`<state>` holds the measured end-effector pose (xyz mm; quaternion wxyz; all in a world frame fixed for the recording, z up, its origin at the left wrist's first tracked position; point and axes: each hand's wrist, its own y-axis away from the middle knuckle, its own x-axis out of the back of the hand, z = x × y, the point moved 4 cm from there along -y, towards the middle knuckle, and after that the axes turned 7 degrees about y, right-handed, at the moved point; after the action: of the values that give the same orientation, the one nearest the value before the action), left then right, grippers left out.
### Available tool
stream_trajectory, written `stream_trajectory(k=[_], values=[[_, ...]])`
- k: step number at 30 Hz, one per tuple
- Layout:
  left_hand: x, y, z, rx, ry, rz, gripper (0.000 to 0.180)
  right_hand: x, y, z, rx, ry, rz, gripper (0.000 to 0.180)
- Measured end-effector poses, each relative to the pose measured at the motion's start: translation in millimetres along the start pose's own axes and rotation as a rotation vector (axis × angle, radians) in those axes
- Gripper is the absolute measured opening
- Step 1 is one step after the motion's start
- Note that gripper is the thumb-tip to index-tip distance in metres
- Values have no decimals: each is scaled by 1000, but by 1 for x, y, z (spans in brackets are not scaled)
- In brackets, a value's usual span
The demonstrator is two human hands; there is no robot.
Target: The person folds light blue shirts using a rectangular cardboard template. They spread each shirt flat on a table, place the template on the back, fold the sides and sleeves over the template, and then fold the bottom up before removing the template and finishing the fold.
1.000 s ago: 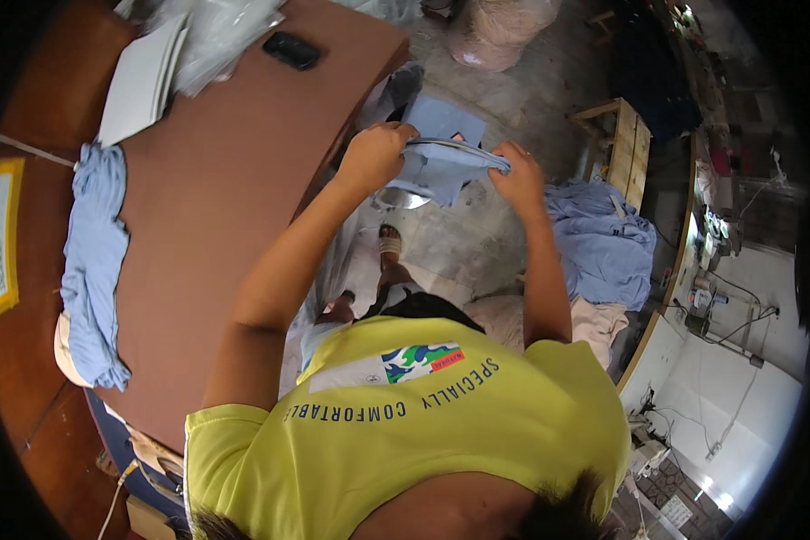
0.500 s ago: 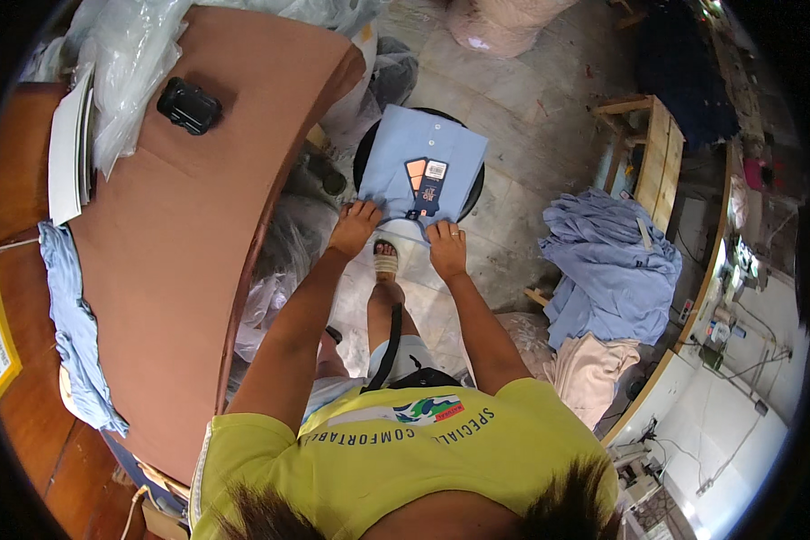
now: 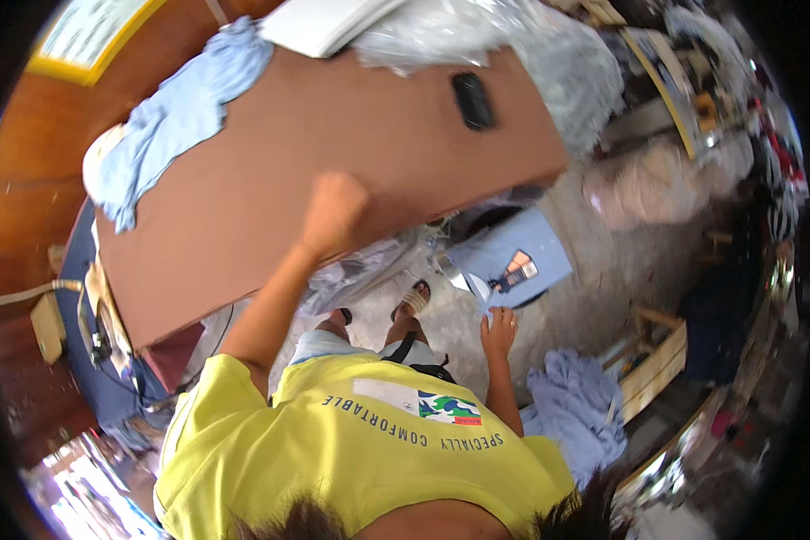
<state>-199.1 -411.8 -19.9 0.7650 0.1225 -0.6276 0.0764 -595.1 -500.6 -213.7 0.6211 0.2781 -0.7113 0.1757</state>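
Leftward, rumpled blue cloth (image 3: 184,108) is draped along brown table (image 3: 270,162). Left hand (image 3: 336,213) is held above table, motion-blurred; whether clenched or loose cannot be told. Folded blue garment (image 3: 547,247), topped with tags (image 3: 520,270), is set beyond table's edge; near corner is touched by right hand (image 3: 500,331), grip unclear. Rightmost, blue fabric (image 3: 578,409) is heaped.

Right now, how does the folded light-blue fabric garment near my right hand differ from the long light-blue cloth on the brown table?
The folded light-blue garment lies flat with fairly straight edges; the long light-blue cloth is rumpled.
The garment bears dark and peach tags; none show on the cloth.
Your right hand is at the garment's edge; no hand touches the cloth.
Both are light-blue fabric.
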Motion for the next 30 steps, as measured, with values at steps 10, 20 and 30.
stream_trajectory(k=[10, 20, 30], values=[[30, 107, -339, 797, 18, 630, 29, 90, -46, -168, 297, -435, 201, 12], [27, 81, -370, 712, 217, 436, 40, 125, -44, -375, 491, -759, 151, 8], [44, 93, -364, 805, 475, 717, 20, 134, -20, -453, 557, -828, -124, 7]])
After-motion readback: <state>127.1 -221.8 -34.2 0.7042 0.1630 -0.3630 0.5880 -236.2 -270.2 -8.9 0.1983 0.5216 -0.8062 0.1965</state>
